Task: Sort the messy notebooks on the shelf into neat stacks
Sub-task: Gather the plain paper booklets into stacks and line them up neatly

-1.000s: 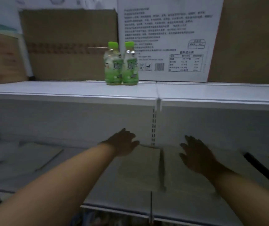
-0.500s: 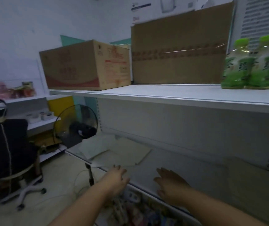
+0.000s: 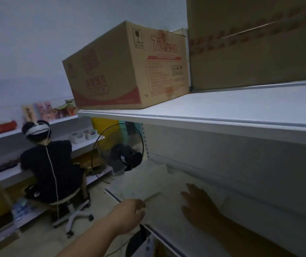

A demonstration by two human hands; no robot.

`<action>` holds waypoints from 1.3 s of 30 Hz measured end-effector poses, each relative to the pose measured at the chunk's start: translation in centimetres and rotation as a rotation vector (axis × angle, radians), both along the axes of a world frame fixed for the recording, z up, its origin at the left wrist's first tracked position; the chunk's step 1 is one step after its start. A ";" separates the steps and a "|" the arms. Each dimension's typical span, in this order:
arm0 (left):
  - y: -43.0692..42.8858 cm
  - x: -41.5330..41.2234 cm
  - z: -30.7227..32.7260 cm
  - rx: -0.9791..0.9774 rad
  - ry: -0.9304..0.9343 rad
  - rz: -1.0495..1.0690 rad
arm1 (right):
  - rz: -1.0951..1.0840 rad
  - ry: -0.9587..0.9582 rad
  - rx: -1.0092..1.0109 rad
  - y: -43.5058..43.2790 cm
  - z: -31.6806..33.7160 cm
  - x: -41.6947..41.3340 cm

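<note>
Notebooks point(image 3: 157, 182): at least 2, pale, overlapping flat on lower shelf point(image 3: 113, 195); exact count unclear, too dim.
Hands: 2. Left hand point(image 3: 128, 213) at shelf front edge, fingers curled by notebook corner; cannot tell if gripping. Right hand point(image 3: 199, 206) over notebooks, fingers spread wide, holding nothing; touching or hovering unclear.
Upper shelf point(image 3: 222, 108): 2 cardboard boxes. Printed box point(image 3: 126, 67) whole, plain box point(image 3: 256, 43) cut off by frame top and right.
1 fan point(image 3: 119, 147) beyond shelf end. 1 seated person point(image 3: 50, 164), back to camera.
</note>
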State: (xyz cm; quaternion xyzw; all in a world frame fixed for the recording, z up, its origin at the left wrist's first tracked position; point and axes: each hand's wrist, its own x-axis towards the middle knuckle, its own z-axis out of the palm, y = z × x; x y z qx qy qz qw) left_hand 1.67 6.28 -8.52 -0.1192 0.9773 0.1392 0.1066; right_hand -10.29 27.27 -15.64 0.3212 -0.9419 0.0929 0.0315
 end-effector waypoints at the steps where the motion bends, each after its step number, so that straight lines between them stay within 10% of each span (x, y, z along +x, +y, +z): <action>1: -0.5 -0.5 -0.2 0.006 0.016 -0.002 | -0.017 -0.004 -0.025 -0.6 -1.3 -1.2; 9: -6.5 -5.4 -3.0 -0.022 0.245 0.130 | -0.090 -0.086 -0.150 -1.3 -2.7 -2.8; 18: -12.9 -12.9 -3.8 -0.065 0.038 0.114 | -0.160 0.023 -0.226 -1.0 -3.1 -2.9; 29: -12.9 -13.8 -5.8 1.075 -0.011 0.120 | -0.283 0.280 -0.079 -2.8 -1.6 0.2; 35: -13.8 -14.1 -6.2 1.091 -0.016 0.037 | -0.369 0.243 -0.158 -4.5 -1.0 2.3; 39: -13.8 -14.8 -6.2 1.082 -0.041 -0.004 | -0.544 0.277 -0.627 -4.6 -0.5 3.3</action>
